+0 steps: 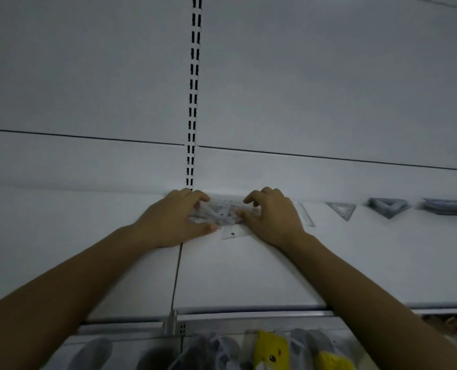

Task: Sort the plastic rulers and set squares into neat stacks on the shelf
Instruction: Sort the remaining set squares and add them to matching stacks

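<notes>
While two hands, left (172, 220) and right (271, 216), grip clear ruler pile (222, 213), two set-square stacks (389, 206) sit right.

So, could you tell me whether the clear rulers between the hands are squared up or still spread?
Still spread: the clear rulers lie fanned at differing angles between the left hand and right hand, one corner poking out toward the shelf front.

This looks like a shop aisle. A white metal shelf (248, 276) stands against white back panels (328, 89), split by a slotted upright (194, 102) of the kind retail racking uses. Along the shelf's back edge, toward its right end, lie set squares (342, 209) in stacks. Below the front edge hang packaged goods, one a yellow item (271, 351).
</notes>
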Demonstrator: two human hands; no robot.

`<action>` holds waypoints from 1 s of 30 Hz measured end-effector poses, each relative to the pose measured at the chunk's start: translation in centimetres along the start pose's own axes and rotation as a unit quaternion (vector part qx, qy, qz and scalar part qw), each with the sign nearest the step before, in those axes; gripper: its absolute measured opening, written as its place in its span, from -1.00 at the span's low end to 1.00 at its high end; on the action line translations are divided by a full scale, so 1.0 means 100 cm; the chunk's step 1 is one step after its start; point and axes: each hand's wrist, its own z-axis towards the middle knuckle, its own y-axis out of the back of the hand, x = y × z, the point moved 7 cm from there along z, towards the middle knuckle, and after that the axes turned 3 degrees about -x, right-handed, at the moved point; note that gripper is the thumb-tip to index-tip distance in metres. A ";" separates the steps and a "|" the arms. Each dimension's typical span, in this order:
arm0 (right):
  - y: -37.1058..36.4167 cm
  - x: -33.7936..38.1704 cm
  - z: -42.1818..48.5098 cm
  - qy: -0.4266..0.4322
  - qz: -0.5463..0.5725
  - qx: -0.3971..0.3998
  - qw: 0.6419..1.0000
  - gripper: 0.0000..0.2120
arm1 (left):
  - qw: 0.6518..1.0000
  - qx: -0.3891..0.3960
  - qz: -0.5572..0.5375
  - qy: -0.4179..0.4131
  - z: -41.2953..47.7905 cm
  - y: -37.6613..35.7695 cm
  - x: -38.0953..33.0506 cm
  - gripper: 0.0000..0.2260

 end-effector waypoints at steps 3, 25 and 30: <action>-0.003 -0.004 0.001 -0.028 0.017 0.002 0.999 -0.52 | 0.999 -0.007 0.000 -0.044 0.003 0.002 -0.002 -0.60; 0.023 -0.006 0.001 0.015 0.034 -0.080 0.996 -0.71 | 0.955 -0.116 0.144 -0.231 0.019 -0.005 -0.046 -0.66; 0.030 -0.022 0.006 -0.058 0.137 -0.127 0.981 -0.87 | 0.960 -0.177 0.017 -0.216 0.025 0.012 -0.037 -0.66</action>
